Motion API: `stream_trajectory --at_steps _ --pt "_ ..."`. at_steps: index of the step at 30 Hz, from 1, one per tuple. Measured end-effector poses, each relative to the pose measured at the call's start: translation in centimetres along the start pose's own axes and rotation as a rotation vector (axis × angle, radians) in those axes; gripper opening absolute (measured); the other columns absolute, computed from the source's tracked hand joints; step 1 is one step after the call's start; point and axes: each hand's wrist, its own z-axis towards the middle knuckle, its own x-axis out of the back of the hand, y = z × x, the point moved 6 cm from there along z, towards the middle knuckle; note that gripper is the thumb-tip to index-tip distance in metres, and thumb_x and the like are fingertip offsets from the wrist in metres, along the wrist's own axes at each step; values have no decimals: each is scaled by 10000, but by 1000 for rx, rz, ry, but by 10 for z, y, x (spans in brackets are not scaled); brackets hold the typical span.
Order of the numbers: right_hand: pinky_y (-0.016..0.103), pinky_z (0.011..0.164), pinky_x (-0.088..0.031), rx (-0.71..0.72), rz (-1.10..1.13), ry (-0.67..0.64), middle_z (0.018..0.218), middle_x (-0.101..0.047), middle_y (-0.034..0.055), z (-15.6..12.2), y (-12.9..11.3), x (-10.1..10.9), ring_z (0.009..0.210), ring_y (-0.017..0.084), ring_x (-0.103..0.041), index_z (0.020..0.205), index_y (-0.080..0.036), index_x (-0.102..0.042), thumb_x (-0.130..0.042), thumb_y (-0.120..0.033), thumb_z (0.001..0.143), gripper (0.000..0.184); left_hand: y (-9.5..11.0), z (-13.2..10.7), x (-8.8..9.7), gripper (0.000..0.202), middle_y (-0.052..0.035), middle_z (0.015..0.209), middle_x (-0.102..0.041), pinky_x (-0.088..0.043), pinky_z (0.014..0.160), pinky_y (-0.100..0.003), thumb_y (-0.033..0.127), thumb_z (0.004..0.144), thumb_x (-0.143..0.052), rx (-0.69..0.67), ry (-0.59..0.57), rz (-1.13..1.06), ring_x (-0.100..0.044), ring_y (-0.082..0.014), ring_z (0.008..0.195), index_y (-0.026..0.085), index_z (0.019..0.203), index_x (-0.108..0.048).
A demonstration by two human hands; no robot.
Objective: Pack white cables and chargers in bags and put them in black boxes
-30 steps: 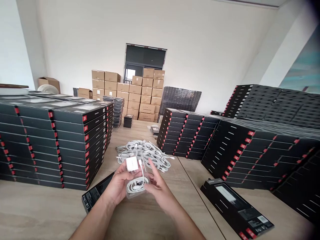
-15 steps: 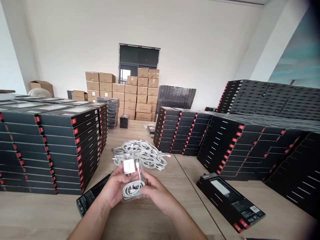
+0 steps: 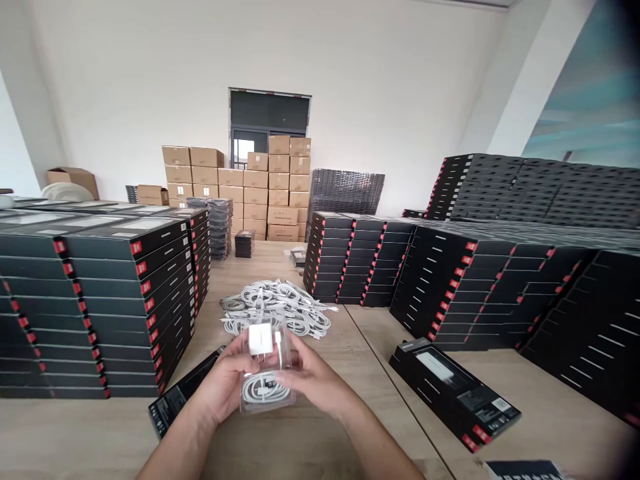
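Between both hands, above the table, is a clear plastic tray point(image 3: 281, 402). A white charger plug point(image 3: 261, 339) sits in its upper part, prongs pointing down. Below it lies a coiled white cable point(image 3: 265, 388), with one connector running up beside the plug. My left hand point(image 3: 231, 377) grips the tray's left side, thumb across it near the prongs. My right hand point(image 3: 313, 377) holds the right edge, its thumb over the coil. Just beyond the tray spreads a pile of coiled white cables point(image 3: 295, 301). A black box point(image 3: 183, 390) lies partly hidden behind my left forearm.
Tall stacks of black boxes with red tabs rise at left point(image 3: 115, 313) and right point(image 3: 445, 287). A single black retail box point(image 3: 453, 393) lies on the table point(image 3: 370, 400) to the right, past a seam. Brown cartons point(image 3: 255, 193) stand against the far wall.
The view has turned slightly to the right. My right thumb has shifted inward onto the coiled cable in the tray. Both hands keep hold of the tray.
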Motion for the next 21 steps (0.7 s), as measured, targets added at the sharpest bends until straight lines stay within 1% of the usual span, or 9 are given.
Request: stream_trajectory --at_steps 2,4,6,9,11,13,15,17,21 --pt "329 708 -539 -4 74 66 1007 -692 24 -1 -3 9 888 215 -669 1458 -335 -355 -766 -404 746 825 -2 -3 -7 588 -99 1005 -733 -515 846 -413 33 569 -628 40 -57 83 -681 -309 973 172 1140 -628" --pt "321 650 -547 7 118 126 942 -693 10 0 -4 18 793 198 -678 1402 -336 -439 -741 -442 760 717 1 -4 -7 622 -110 1122 -696 -480 916 -427 89 606 -665 38 -70 222 -636 -326 1078 184 1216 -589" --pt "320 620 -549 9 139 197 867 -695 -5 3 -2 29 688 181 -680 1299 -299 -536 -763 -421 735 620 15 -4 5 681 -112 1278 -611 -421 996 -427 197 670 -701 -73 36 471 -540 -321 1222 223 1320 -499" --pt "326 605 -553 21 249 396 807 -715 -7 5 3 52 647 189 -695 1197 -255 -546 -780 -390 703 563 48 -10 31 735 -124 1412 -479 -326 1072 -459 409 722 -702 -277 318 1046 -408 -320 1338 247 1376 -409" --pt "344 640 -563 42 351 517 793 -727 -10 5 6 67 691 201 -711 1203 -263 -507 -792 -349 680 602 58 -14 47 729 -132 1431 -455 -257 1099 -523 484 689 -700 -234 419 1425 -381 -357 1349 248 1336 -460" --pt "379 688 -573 61 431 580 801 -734 -18 5 9 76 719 204 -716 1235 -284 -472 -802 -298 659 663 56 -15 64 749 -152 1455 -438 -218 1097 -573 474 622 -722 -77 439 1683 -376 -403 1347 240 1302 -513" --pt "398 712 -576 79 472 606 815 -733 -30 5 9 78 712 196 -712 1248 -301 -461 -811 -271 646 696 48 -16 75 779 -181 1445 -457 -247 1079 -568 434 571 -730 57 415 1782 -407 -423 1323 212 1292 -538" --pt "403 731 -576 108 486 595 827 -728 -36 5 8 74 712 187 -707 1243 -306 -465 -821 -277 647 695 40 -17 76 773 -189 1365 -538 -305 1048 -534 400 540 -731 101 383 1776 -468 -418 1269 192 1265 -566" --pt "422 817 -565 194 533 554 783 -702 -53 6 3 51 737 176 -702 1236 -303 -461 -847 -294 646 705 32 -16 52 784 -157 1281 -602 -312 1040 -514 313 527 -722 -73 342 1740 -488 -407 1237 223 1289 -560"
